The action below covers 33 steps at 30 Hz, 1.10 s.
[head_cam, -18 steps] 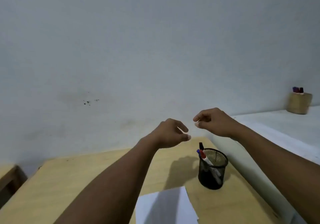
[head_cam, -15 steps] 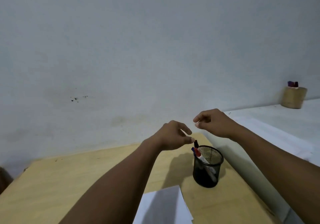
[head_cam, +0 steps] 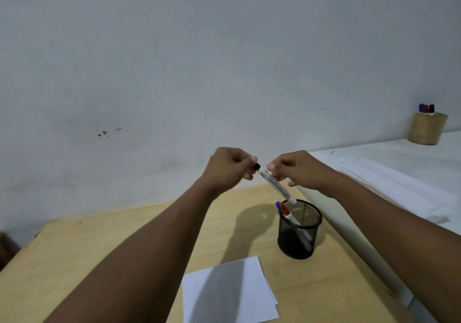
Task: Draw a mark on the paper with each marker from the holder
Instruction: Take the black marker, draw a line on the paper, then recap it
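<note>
Marker: black cap pinched by left hand, barrel by right hand
Paper: apparently unmarked
Holder: two markers left

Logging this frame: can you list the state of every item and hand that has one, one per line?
Black-capped marker: lifted out of the holder, tilted, cap on, held by both hands.
Left hand: gripping the cap end.
Right hand: pinching the barrel.
Mesh holder: upright on the desk, two capped markers inside, one red, one blue.
Paper: flat, no mark visible.
Woven cup: upright on the white surface, markers inside.
</note>
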Each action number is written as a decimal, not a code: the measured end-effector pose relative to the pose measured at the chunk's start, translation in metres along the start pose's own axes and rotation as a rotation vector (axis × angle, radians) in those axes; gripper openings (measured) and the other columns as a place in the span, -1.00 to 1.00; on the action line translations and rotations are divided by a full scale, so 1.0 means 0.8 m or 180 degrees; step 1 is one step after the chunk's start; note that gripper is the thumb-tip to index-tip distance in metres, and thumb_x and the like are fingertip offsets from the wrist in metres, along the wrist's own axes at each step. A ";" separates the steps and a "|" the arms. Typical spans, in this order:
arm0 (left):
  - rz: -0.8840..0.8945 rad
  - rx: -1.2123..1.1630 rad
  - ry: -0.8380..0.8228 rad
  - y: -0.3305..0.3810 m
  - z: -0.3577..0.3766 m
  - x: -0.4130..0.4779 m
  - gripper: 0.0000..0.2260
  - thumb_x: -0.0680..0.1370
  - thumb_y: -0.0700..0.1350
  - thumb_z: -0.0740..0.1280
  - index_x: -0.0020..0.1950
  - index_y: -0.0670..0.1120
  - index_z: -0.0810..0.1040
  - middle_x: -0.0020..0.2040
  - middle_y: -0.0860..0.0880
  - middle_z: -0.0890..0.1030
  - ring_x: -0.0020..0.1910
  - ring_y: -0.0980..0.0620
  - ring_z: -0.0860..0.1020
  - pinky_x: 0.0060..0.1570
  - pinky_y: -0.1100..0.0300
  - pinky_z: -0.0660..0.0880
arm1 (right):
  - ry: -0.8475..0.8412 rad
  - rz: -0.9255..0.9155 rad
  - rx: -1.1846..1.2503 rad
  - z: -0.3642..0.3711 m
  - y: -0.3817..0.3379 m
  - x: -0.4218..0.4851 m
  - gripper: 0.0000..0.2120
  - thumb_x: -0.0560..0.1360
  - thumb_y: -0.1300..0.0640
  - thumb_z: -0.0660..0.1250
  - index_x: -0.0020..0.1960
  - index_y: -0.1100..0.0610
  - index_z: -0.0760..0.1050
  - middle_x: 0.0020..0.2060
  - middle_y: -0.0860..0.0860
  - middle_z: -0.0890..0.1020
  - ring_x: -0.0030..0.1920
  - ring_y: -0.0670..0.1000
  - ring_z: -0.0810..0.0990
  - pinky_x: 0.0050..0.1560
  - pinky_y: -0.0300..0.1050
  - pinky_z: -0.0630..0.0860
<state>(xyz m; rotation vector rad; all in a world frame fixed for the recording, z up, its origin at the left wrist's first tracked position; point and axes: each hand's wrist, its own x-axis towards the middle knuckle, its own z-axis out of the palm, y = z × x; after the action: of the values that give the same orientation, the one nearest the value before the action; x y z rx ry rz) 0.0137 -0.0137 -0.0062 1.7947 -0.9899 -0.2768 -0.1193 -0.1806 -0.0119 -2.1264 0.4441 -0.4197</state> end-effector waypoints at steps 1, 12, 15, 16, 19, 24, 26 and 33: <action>-0.0111 -0.0290 0.0131 -0.001 -0.016 -0.005 -0.79 0.61 -0.06 0.38 0.00 -0.18 0.72 -0.12 -0.16 0.77 -0.13 -0.09 0.76 -0.11 0.12 0.56 | -0.0129 -0.0017 0.0008 0.007 -0.011 -0.001 -0.69 0.54 -0.14 0.39 0.01 0.11 0.69 -0.04 0.08 0.78 -0.07 0.00 0.70 -0.06 -0.05 0.59; -0.1141 -0.1369 0.0658 -0.082 -0.124 -0.114 -0.69 0.68 0.11 0.22 -0.09 -0.08 0.53 -0.27 -0.03 0.68 -0.25 -0.08 0.70 -0.10 0.06 0.50 | -0.1658 0.0093 0.2150 0.111 -0.105 -0.011 -0.58 0.49 -0.05 0.41 0.26 0.15 0.54 -0.15 0.10 0.70 -0.03 0.12 0.74 -0.16 -0.08 0.58; -0.1236 -0.1451 0.0837 -0.099 -0.126 -0.135 -0.65 0.70 0.12 0.15 -0.13 -0.07 0.50 -0.33 -0.04 0.62 -0.31 -0.08 0.66 -0.20 0.09 0.48 | -0.1615 0.0183 0.2465 0.160 -0.103 -0.021 -0.45 0.44 -0.19 0.43 0.27 0.15 0.56 -0.17 0.09 0.68 -0.13 0.09 0.72 -0.28 -0.12 0.54; -0.1259 -0.1445 0.0899 -0.103 -0.126 -0.140 -0.64 0.70 0.12 0.13 -0.15 -0.06 0.49 -0.36 -0.04 0.59 -0.33 -0.08 0.65 -0.22 0.10 0.47 | -0.1567 0.0184 0.2570 0.176 -0.102 -0.024 -0.38 0.38 -0.26 0.47 0.25 0.16 0.58 -0.18 0.09 0.68 -0.17 0.07 0.71 -0.33 -0.14 0.52; -0.1272 -0.1379 0.1128 -0.116 -0.124 -0.149 -0.62 0.71 0.11 0.11 -0.19 -0.05 0.47 -0.45 0.01 0.53 -0.39 -0.04 0.63 -0.26 0.11 0.45 | -0.1444 0.0119 0.2941 0.212 -0.100 -0.030 -0.20 0.17 -0.35 0.52 0.22 0.17 0.60 -0.19 0.08 0.68 -0.21 0.07 0.70 -0.37 -0.13 0.51; -0.1201 -0.1312 0.1041 -0.126 -0.120 -0.154 -0.60 0.72 0.08 0.07 -0.22 -0.04 0.48 -0.50 0.03 0.40 -0.40 -0.03 0.59 -0.25 0.12 0.45 | -0.0769 0.0114 0.2422 0.244 -0.096 -0.027 -0.68 0.44 -0.10 0.50 -0.03 0.14 0.58 -0.33 0.08 0.59 -0.40 0.03 0.61 -0.47 -0.18 0.39; -0.1237 -0.1397 0.1034 -0.129 -0.119 -0.153 -0.60 0.73 0.05 0.03 -0.21 -0.04 0.45 -0.52 0.04 0.31 -0.45 -0.03 0.53 -0.29 0.13 0.43 | -0.0748 -0.0043 0.2349 0.243 -0.092 -0.023 -0.87 0.54 0.12 0.45 -0.11 0.16 0.57 -0.35 0.11 0.57 -0.42 0.05 0.59 -0.47 -0.17 0.39; -0.0814 0.0863 0.0937 -0.197 -0.151 -0.191 -0.59 0.70 0.09 0.14 -0.10 -0.16 0.60 -0.35 0.11 0.60 -0.40 0.05 0.57 -0.31 0.16 0.41 | -0.0862 -0.0125 0.2394 0.177 -0.072 -0.021 -0.82 0.64 0.14 0.27 0.12 0.15 0.63 -0.14 0.14 0.73 -0.16 0.17 0.77 -0.33 -0.11 0.54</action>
<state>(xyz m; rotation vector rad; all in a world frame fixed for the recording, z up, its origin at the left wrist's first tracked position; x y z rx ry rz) 0.0661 0.2008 -0.1247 2.1399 -0.6108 -0.0312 -0.0608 -0.0420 -0.0424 -1.4284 0.0605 -0.2562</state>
